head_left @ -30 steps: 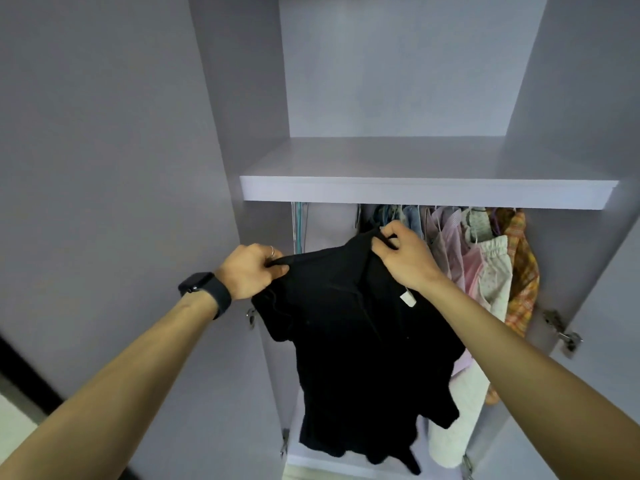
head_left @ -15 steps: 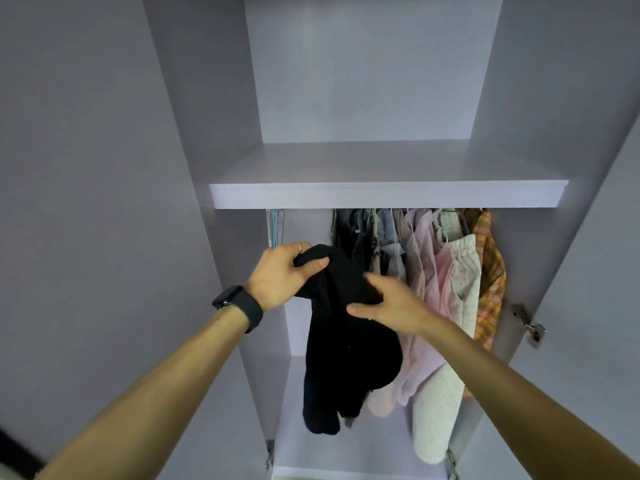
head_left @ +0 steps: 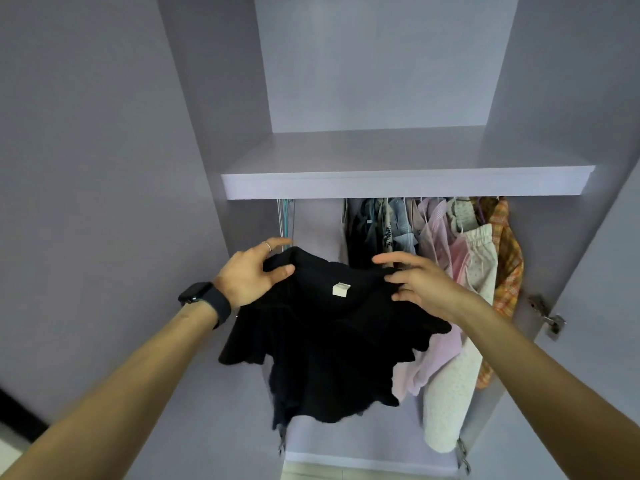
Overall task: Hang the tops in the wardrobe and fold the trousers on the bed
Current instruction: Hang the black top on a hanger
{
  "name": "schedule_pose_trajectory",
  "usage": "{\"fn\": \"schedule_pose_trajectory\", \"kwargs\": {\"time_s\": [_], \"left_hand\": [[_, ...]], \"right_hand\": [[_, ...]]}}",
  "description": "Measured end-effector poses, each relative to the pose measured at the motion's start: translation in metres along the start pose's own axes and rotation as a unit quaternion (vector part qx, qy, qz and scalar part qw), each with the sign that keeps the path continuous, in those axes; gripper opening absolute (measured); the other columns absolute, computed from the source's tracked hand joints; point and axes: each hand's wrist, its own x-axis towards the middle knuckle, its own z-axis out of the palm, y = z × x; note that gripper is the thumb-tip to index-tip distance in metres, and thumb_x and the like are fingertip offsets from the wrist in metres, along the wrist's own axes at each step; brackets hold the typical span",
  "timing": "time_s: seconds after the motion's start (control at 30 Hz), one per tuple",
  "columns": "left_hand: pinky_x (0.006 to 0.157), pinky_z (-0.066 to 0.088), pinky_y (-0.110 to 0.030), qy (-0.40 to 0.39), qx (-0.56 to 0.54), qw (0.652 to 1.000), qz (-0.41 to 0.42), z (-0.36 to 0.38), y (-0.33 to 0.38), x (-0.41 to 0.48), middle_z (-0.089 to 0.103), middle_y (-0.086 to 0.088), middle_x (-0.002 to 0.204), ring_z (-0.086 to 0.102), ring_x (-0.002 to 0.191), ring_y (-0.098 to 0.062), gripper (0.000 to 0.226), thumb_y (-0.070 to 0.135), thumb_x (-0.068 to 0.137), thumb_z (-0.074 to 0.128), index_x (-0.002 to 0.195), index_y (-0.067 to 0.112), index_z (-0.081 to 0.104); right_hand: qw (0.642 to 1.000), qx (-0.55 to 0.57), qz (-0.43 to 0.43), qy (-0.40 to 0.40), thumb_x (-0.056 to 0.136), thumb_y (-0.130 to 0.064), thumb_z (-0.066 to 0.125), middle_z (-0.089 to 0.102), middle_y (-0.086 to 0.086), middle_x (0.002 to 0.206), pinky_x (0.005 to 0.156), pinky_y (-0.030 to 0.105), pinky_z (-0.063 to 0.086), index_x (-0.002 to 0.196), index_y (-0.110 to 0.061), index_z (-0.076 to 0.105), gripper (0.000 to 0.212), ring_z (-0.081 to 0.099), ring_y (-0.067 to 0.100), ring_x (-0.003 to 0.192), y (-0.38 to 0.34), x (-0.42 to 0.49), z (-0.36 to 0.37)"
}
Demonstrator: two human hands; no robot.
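Observation:
A black top point(head_left: 322, 344) with a small white label hangs spread between my two hands in front of the open wardrobe point(head_left: 405, 187). My left hand point(head_left: 252, 275), with a ring and a dark watch on the wrist, pinches the top's left shoulder between thumb and fingers. At the right shoulder my right hand point(head_left: 419, 285) holds the cloth with its fingers spread. No hanger shows in the top. The hanging rail is hidden under the shelf.
Several hung clothes point(head_left: 446, 244) fill the right half of the rail space: dark, blue, pink, white and an orange check shirt point(head_left: 505, 258). Empty hangers point(head_left: 285, 216) hang at the far left. A gap lies between them. A door hinge point(head_left: 547, 315) juts out at right.
The top was bunched in my left hand with my right hand on its side; now it is spread wide between both hands, label facing me. My view has moved closer to the wardrobe.

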Motion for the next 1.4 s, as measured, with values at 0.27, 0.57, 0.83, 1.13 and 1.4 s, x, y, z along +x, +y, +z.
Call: {"fn": "schedule_pose_trajectory", "kwargs": {"time_s": [0.27, 0.57, 0.83, 1.13, 1.4], "left_hand": [[0.069, 0.046, -0.020, 0.016, -0.032, 0.999, -0.030, -0.006, -0.013, -0.010, 0.067, 0.012, 0.077, 0.062, 0.074, -0.002, 0.019, 0.047, 0.091, 0.067, 0.084, 0.030, 0.064], [0.054, 0.036, -0.013, 0.007, -0.052, 0.999, -0.009, 0.005, 0.003, -0.009, 0.044, 0.010, 0.068, 0.040, 0.055, -0.003, 0.042, 0.040, 0.086, 0.076, 0.081, 0.021, 0.039], [0.103, 0.049, -0.034, -0.143, -0.099, 0.984, -0.038, -0.004, -0.006, -0.017, 0.072, 0.015, 0.101, 0.065, 0.100, -0.002, 0.025, 0.036, 0.080, 0.081, 0.103, 0.034, 0.070], [0.065, 0.051, -0.025, -0.200, -0.184, 0.958, -0.093, -0.008, -0.006, -0.027, 0.073, -0.002, 0.107, 0.063, 0.076, -0.012, 0.018, 0.021, 0.087, 0.077, 0.102, 0.032, 0.076], [0.079, 0.049, -0.011, -0.016, -0.160, 0.985, -0.054, 0.020, 0.010, -0.026, 0.073, 0.007, 0.082, 0.068, 0.082, 0.001, 0.034, 0.040, 0.070, 0.089, 0.099, 0.038, 0.070]], "right_hand": [[0.955, -0.291, -0.063, 0.008, 0.083, 0.017, 0.053, 0.073, 0.012, 0.104, 0.089, 0.035, 0.053, 0.109, -0.023, 0.070, 0.051, 0.068, 0.020, 0.092, -0.001, 0.005, -0.002], [0.945, -0.314, -0.085, 0.027, 0.079, -0.013, 0.079, 0.073, -0.003, 0.096, 0.080, 0.018, 0.052, 0.105, -0.030, 0.072, 0.032, 0.069, 0.011, 0.090, 0.010, 0.010, 0.014], [0.887, -0.438, -0.131, 0.060, 0.095, -0.031, 0.068, 0.069, -0.003, 0.073, 0.059, 0.022, 0.048, 0.088, -0.032, 0.064, 0.008, 0.065, 0.006, 0.056, 0.015, 0.014, -0.007], [0.860, -0.476, -0.172, 0.061, 0.100, -0.033, 0.060, 0.072, -0.005, 0.094, 0.074, 0.026, 0.045, 0.115, -0.025, 0.067, 0.018, 0.066, 0.013, 0.089, 0.018, 0.017, -0.007], [0.961, -0.241, -0.135, -0.004, 0.087, -0.016, 0.077, 0.078, -0.007, 0.090, 0.069, 0.012, 0.052, 0.104, -0.018, 0.072, 0.018, 0.071, 0.001, 0.077, 0.004, 0.003, 0.031]]}}
